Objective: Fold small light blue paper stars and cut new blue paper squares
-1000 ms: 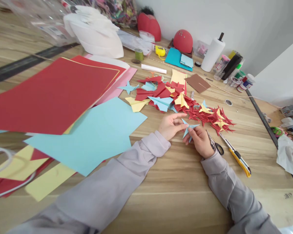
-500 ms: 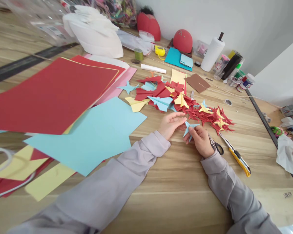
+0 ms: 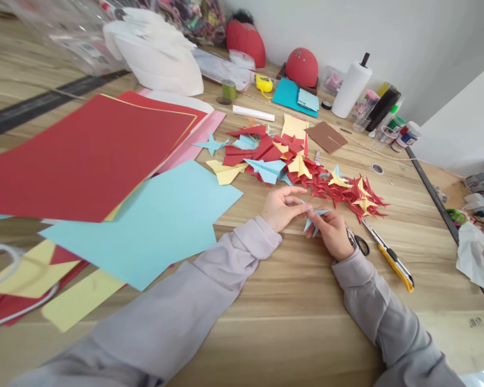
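A small light-blue paper star (image 3: 308, 224) is between my two hands, partly covered by fingers. My right hand (image 3: 331, 230) pinches it between thumb and fingers. The thumb and a finger of my left hand (image 3: 281, 208) close on its upper left point, while the index finger stretches out above. Just beyond my hands lies a heap of folded red pieces (image 3: 314, 180) with a few yellow and blue ones. Near it rests a blue folded piece (image 3: 267, 171). Black-handled scissors (image 3: 361, 245) are partly hidden by my right hand.
A yellow cutter knife (image 3: 395, 266) lies right of the scissors. Large red sheets (image 3: 84, 156) and a blue sheet (image 3: 153, 220) spread over the left side. At the back are a brown square (image 3: 326, 137), a yellow tape measure (image 3: 263, 83) and a white roll (image 3: 351, 90).
My left thumb and a finger have moved right and closed on the star's upper left point. The star has tilted slightly in my right hand. Everything else on the table is unchanged.
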Tool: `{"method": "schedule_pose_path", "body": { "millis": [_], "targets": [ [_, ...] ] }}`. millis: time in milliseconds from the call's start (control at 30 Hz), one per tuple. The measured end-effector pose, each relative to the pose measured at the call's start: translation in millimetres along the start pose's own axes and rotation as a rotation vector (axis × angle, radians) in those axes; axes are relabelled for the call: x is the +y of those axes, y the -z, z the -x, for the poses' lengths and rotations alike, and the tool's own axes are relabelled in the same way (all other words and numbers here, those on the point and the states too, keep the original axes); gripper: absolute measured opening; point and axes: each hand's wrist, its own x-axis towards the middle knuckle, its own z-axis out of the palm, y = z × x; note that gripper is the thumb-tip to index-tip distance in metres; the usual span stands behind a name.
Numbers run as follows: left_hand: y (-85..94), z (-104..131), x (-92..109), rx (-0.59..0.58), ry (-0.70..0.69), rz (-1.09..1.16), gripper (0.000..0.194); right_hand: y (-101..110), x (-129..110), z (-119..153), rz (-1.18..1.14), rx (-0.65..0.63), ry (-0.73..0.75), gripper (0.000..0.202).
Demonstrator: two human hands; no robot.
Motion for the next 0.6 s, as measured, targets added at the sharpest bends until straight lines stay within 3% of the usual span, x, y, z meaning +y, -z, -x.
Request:
{"method": "schedule_pose_path", "body": {
  "millis": [267, 600],
  "targets": [
    [-0.7, 0.8, 2.5, -0.03, 0.036, 0.013, 0.048, 3.1, 3.1, -1.1, -0.08, 0.025, -0.028, 0.029],
    [-3.3, 2.0, 5.5, 0.012, -0.019, 0.019, 0.037, 3.3, 3.6, -1.6, -0.075, 0.067, -0.031, 0.029]
  ]
}}
